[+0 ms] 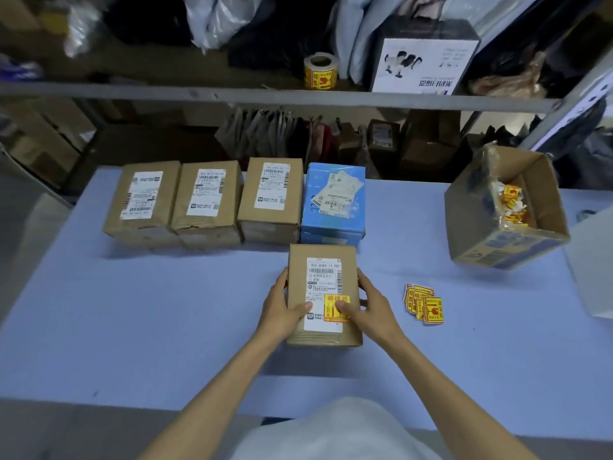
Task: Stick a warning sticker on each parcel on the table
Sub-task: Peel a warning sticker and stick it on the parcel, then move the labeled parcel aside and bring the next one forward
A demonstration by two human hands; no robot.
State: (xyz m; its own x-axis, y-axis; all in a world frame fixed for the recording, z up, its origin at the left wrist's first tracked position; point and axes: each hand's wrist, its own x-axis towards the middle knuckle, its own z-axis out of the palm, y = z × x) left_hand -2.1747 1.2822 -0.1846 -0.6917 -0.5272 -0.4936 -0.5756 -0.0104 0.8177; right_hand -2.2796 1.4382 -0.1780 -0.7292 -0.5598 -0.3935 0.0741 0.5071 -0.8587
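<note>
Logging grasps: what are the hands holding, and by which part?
The near brown parcel, by its long sides: left hand on the left, right hand on the right, thumbs on top, right thumb on the sticker.

— Can you read the label on the front parcel?
— Print's too small. The thumb of the right hand covers part of its warning sticker.
— Behind the parcel?
— Blurred bags on the shelf. Far right of it, a white object runs off the edge.
</note>
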